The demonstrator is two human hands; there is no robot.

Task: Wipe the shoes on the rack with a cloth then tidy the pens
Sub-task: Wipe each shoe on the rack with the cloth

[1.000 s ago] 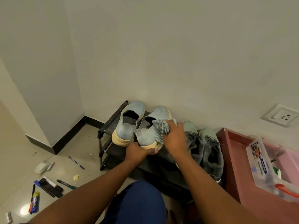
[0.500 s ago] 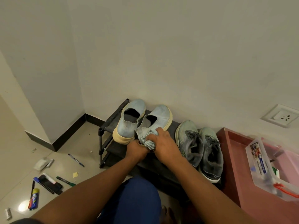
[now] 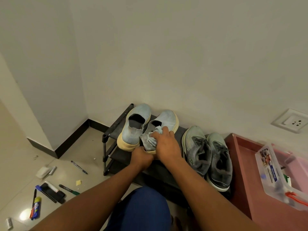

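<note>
My right hand (image 3: 166, 144) pressed the crumpled grey cloth (image 3: 152, 136) onto the pale blue slip-on shoe (image 3: 164, 121) on the black metal rack (image 3: 115, 129), fingers curled; my left hand (image 3: 141, 155) gripped its heel

Illumination is dim, warm and diffuse. A bright glare spot sits on the glossy beige tiled floor (image 3: 86, 152), well left of the black two-tier shoe rack (image 3: 116, 124). Shadow pools beneath the rack. Wide-angle distortion bends the wall edges. Overall detail is slightly soft.
</note>
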